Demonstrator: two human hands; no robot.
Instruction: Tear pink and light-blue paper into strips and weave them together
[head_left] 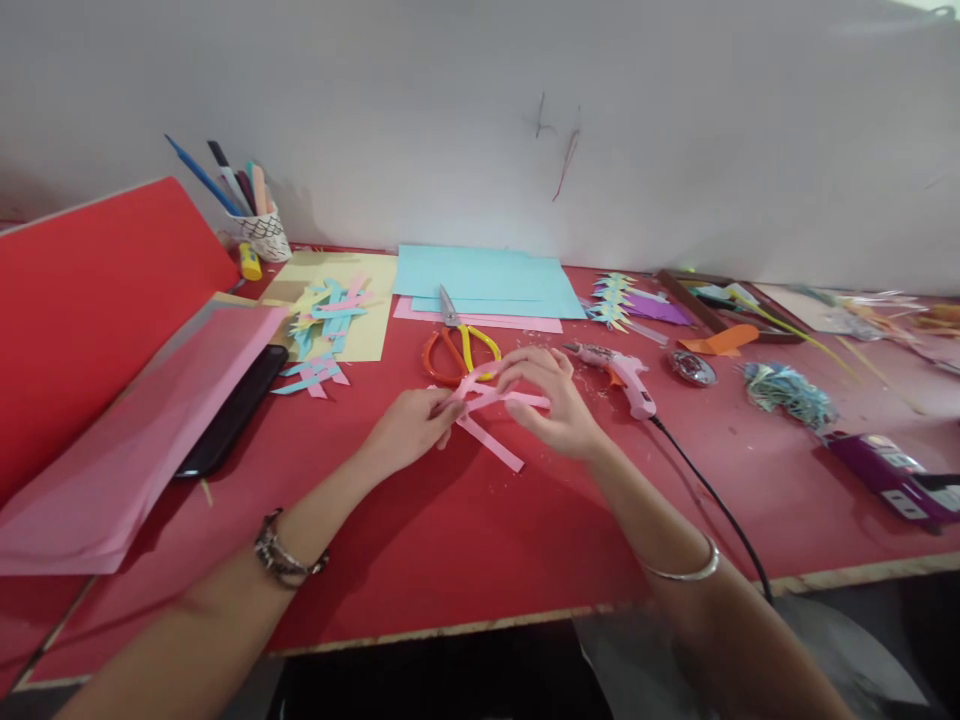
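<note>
The left hand (409,428) pinched the pink strips (492,444), visible ends loose and work apparently unfinished; whether the curved right hand (556,405) gripped them was indeterminable.

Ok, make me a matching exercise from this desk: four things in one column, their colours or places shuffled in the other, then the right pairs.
1. Pink paper strips
2. Scissors
3. Glue gun
4. Cup

A. Pink with an orange trigger
B. White with dark curved lines
C. Pinched in the left hand
D. Red-orange and yellow handles

Pairs: 1-C, 2-D, 3-A, 4-B
</note>
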